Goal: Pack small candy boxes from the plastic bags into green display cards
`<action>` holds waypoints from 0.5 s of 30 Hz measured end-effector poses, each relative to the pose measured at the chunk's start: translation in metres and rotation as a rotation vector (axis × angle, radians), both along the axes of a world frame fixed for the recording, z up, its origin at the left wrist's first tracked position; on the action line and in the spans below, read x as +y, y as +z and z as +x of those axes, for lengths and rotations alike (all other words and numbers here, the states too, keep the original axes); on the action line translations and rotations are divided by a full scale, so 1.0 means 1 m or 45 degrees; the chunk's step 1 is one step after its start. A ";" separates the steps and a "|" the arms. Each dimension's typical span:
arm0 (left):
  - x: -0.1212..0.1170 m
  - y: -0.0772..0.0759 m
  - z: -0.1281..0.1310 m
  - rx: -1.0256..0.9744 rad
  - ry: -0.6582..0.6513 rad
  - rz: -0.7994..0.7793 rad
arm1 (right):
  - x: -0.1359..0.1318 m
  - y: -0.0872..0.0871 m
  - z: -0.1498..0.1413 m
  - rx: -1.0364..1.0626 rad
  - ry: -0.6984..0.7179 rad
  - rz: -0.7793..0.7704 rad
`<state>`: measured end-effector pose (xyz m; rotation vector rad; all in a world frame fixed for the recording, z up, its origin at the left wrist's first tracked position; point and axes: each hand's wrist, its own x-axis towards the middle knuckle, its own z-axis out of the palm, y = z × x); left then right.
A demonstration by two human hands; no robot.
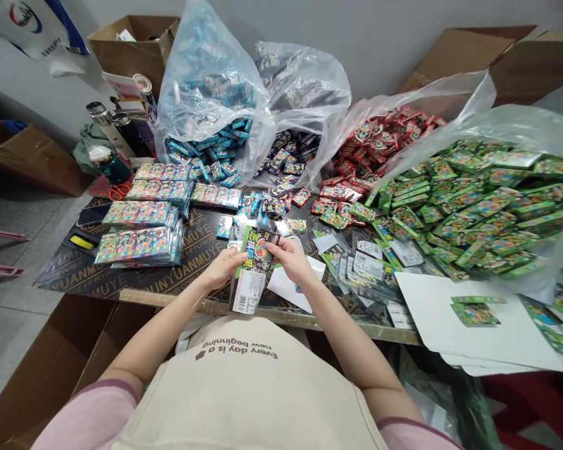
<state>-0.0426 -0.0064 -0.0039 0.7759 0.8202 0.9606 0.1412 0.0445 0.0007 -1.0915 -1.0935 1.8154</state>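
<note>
Close in front of my apron, both hands hold a flat printed packet (251,281) with a green and black top and a white barcode label below. My left hand (226,265) grips its left edge, and my right hand (288,255) pinches its upper right corner. Just beyond the hands lie loose small blue packets (225,226) and dark purple packets (274,205). A white sheet (300,284) lies on the table under my right wrist. More flat printed packets (363,269) are spread to the right of my right hand.
Clear bags hold blue (211,150), purple (291,150), red (389,140) and green packets (478,200). Wrapped multi-packs (138,245) are stacked at left, near red-handled scissors (119,191) and a lidded cup (110,165). White card (431,312) overhangs the table's right front edge.
</note>
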 end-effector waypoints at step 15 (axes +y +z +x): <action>-0.005 -0.024 -0.005 0.378 0.217 0.052 | -0.019 -0.033 0.003 -0.165 0.183 0.051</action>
